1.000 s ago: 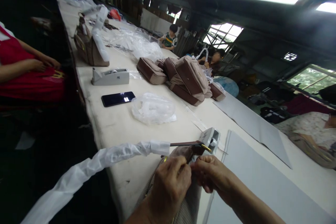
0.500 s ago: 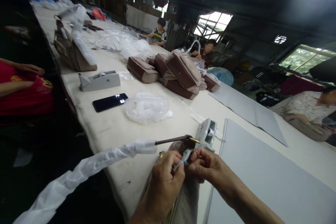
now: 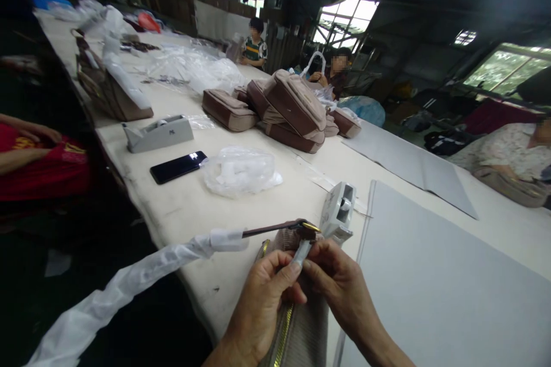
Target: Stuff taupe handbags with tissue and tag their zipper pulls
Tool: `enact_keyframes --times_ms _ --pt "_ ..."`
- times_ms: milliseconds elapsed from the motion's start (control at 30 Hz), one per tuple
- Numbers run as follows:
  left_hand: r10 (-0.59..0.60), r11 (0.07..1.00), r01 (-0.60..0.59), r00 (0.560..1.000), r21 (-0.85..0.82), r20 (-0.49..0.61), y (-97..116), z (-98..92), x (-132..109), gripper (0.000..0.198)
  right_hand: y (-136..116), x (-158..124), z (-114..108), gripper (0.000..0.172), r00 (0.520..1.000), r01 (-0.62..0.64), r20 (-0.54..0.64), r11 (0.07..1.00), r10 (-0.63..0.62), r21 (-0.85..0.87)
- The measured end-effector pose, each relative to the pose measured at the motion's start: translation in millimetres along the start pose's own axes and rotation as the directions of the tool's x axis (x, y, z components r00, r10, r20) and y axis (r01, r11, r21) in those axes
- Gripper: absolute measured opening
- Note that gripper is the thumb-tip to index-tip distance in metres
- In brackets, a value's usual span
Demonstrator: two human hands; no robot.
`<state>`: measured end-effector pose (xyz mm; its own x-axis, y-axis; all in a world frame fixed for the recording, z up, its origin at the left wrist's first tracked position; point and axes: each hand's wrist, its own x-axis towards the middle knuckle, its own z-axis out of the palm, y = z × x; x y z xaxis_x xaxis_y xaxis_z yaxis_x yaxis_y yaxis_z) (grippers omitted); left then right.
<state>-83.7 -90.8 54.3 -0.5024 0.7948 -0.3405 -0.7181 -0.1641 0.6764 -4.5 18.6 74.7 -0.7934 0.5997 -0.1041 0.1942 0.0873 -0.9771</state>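
Note:
A taupe ribbed bag [image 3: 307, 327] with a gold zipper [image 3: 283, 335] lies at the table's edge under my hands. Its strap, wrapped in white film [image 3: 142, 275], runs off to the lower left from a brown end with a gold ring [image 3: 310, 227]. Between my fingers is a small strip of clear wrap [image 3: 302, 251], just below that ring. My left hand [image 3: 267, 292] pinches the strip between thumb and forefinger. On its other side my right hand [image 3: 338, 275] is closed, fingertips pressed against the same strip.
Just beyond the bag stands a grey tape dispenser [image 3: 339, 212]. Farther left are a crumpled plastic bag [image 3: 241, 171], a black phone [image 3: 178, 167] and another dispenser [image 3: 159, 133]. Brown bags [image 3: 293, 112] are piled mid-table. Grey sheets [image 3: 434, 264] lie at right. Several people sit around.
My hands have shifted slightly down and the right hand has turned more upright. The strip of wrap now lies straighter between the fingers. The view has tilted slightly.

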Motion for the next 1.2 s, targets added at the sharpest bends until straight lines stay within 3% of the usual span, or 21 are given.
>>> enact_keyframes --times_ms 200,267,367,467,633,800,900,1000,1067,1133,1167,1200 --pt "-0.039 0.986 0.045 0.999 -0.16 0.038 -5 -1.6 0 0.028 0 -3 7 0.038 0.98 -0.194 -0.023 0.979 0.196 0.068" --pt "-0.041 0.98 0.052 0.997 -0.193 0.061 -7 -2.2 1 0.029 1 -4 7 0.038 0.963 -0.269 0.041 0.952 0.266 0.144" --pt "-0.066 0.975 0.083 0.994 -0.205 0.089 -6 -1.5 2 0.031 1 -4 7 0.038 0.911 -0.409 0.205 0.842 0.357 0.352" --pt "-0.054 0.997 0.057 0.998 -0.06 0.041 -2 1.8 0 0.034 -2 -1 10 0.04 0.868 -0.481 0.349 0.774 0.354 0.411" --pt "0.083 0.971 -0.074 0.996 0.229 -0.03 -1 2.8 -4 0.034 -8 2 6 0.044 0.847 -0.477 0.413 0.822 0.335 0.31" --pt "0.099 0.947 -0.08 0.994 0.312 -0.045 -5 1.8 -4 0.029 -3 1 1 0.042 0.888 -0.444 0.29 0.829 0.357 0.341" --pt "0.09 0.934 -0.079 0.996 0.347 -0.016 0 4.2 -4 0.028 -2 3 5 0.037 0.896 -0.412 0.307 0.861 0.322 0.299" --pt "0.146 0.866 -0.123 0.989 0.484 -0.01 8 -9.9 -7 0.031 -5 -2 5 0.043 0.916 -0.351 0.274 0.916 0.293 0.196" --pt "0.325 0.758 -0.195 0.94 0.623 -0.101 9 -35.1 -13 0.041 0 -13 0 0.051 0.969 -0.229 0.087 0.973 0.231 -0.029" --pt "0.479 0.68 -0.189 0.846 0.709 -0.235 2 -67.5 -21 0.053 17 -28 -7 0.057 0.983 -0.102 -0.177 0.944 0.047 -0.314" --pt "0.466 0.697 -0.141 0.834 0.703 -0.295 -6 -82.8 -25 0.059 30 -35 -9 0.06 0.96 -0.065 -0.273 0.904 -0.059 -0.424" --pt "0.391 0.747 -0.073 0.852 0.661 -0.347 -15 -95.3 -30 0.065 44 -41 -10 0.06 0.935 -0.053 -0.333 0.874 -0.127 -0.483"
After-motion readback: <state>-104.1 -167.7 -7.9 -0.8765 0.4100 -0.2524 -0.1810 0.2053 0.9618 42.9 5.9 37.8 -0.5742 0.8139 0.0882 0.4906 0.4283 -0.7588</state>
